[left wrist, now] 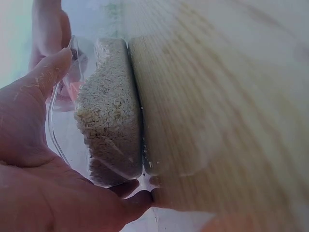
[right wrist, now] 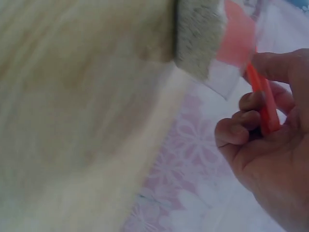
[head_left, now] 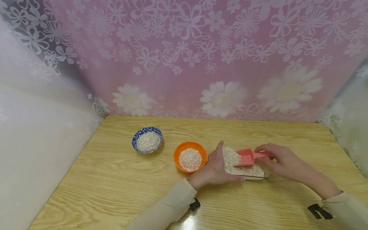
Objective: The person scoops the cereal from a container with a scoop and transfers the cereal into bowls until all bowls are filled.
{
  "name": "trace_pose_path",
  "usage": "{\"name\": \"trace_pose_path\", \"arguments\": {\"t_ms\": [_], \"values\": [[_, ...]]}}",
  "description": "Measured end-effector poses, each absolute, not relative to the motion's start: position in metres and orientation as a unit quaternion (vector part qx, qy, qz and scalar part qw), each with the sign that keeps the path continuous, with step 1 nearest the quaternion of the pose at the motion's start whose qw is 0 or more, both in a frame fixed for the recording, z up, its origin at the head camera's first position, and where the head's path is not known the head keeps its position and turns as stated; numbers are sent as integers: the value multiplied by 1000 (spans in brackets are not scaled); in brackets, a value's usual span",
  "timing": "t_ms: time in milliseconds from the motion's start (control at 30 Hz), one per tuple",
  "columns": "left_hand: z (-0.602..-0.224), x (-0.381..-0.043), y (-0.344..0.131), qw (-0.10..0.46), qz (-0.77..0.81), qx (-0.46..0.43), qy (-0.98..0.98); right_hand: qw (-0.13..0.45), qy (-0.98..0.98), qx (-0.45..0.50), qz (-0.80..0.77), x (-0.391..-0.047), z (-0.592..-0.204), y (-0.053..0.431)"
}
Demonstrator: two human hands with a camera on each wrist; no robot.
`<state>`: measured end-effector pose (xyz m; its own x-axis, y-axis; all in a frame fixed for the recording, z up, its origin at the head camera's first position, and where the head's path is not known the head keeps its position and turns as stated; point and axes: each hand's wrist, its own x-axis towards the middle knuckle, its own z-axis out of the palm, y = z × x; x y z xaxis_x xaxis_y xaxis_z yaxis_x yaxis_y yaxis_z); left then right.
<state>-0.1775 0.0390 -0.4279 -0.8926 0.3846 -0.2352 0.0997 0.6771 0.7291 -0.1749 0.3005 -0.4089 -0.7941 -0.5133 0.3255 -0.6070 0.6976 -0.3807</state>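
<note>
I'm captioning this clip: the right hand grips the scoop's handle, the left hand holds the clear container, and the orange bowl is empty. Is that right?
Not quite: the orange bowl isn't empty; the head view shows pale flakes in it. The right hand does grip the scoop's handle, and the left hand holds the clear container.

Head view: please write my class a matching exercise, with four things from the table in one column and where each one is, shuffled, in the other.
Column A
1. orange bowl
2. scoop
3. blue-patterned bowl
4. clear container

Column B
a. farthest left of the four
b. held at one end by the left hand
c. second from the left of the four
d. gripped by its handle in the right hand

Right pairs: 1-c, 2-d, 3-a, 4-b
</note>
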Motion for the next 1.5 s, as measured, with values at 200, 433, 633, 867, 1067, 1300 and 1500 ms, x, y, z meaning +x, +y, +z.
{"name": "trace_pose_path", "arguments": {"t_ms": [200,433,633,867,1067,1300,1500], "values": [[-426,-178,38,188,378,137,896,129,-895,335,264,-173,-419,289],[-425,-178,39,194,381,135,894,174,-887,350,245,-171,-426,282],[-426,-178,39,192,378,136,895,186,-882,350,254,-170,-431,280],[-426,-178,40,194,385,135,892,165,-890,300,301,-163,-431,281],[-426,-177,39,192,378,138,895,98,-902,211,364,-154,-430,289],[-425,-176,39,194,378,139,894,60,-875,185,443,-152,-427,300],[-426,-176,38,191,378,140,895,58,-865,172,468,-148,-423,304]]}}
